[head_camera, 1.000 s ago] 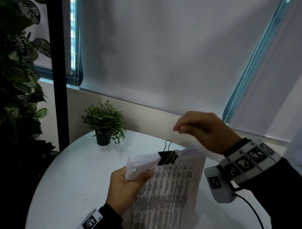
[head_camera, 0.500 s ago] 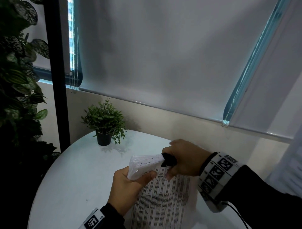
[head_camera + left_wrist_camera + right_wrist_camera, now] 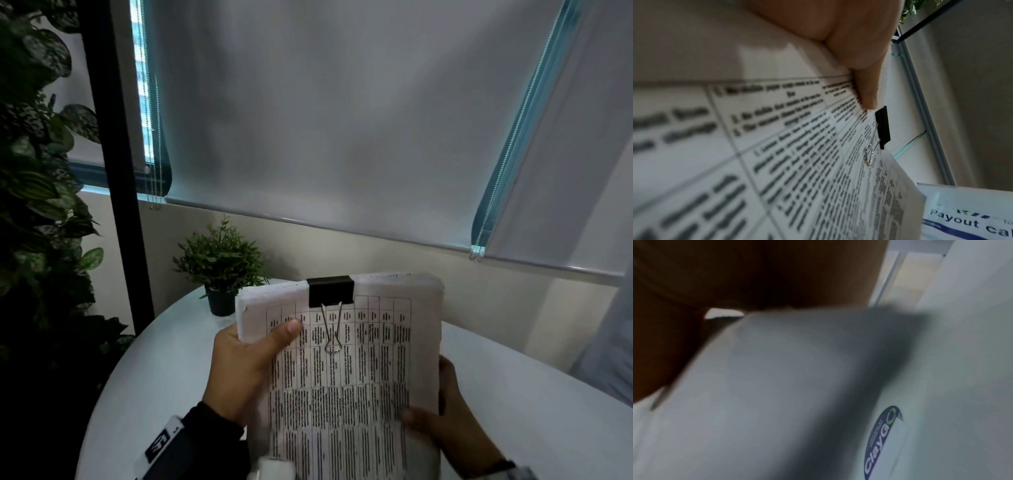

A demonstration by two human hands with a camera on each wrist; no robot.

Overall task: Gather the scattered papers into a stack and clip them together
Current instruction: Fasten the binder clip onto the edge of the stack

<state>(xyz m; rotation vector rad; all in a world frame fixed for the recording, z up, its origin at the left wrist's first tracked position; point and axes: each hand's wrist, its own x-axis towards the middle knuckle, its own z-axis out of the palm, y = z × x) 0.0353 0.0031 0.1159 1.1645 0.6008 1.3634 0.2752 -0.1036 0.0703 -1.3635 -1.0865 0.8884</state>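
Black binder clip (image 3: 331,290) bites the top edge of the paper stack (image 3: 346,383), held upright above the tabletop (image 3: 164,370).
Left hand (image 3: 246,363) grips the upper left edge, right hand (image 3: 442,414) the lower right; the stack's long axis runs vertically between them.

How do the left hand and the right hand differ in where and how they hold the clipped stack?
The left hand grips the paper stack at its upper left corner, thumb across the printed front near the binder clip. The right hand holds the lower right edge, far from the clip, thumb on the front and the rest behind. Both keep the stack raised above the table.
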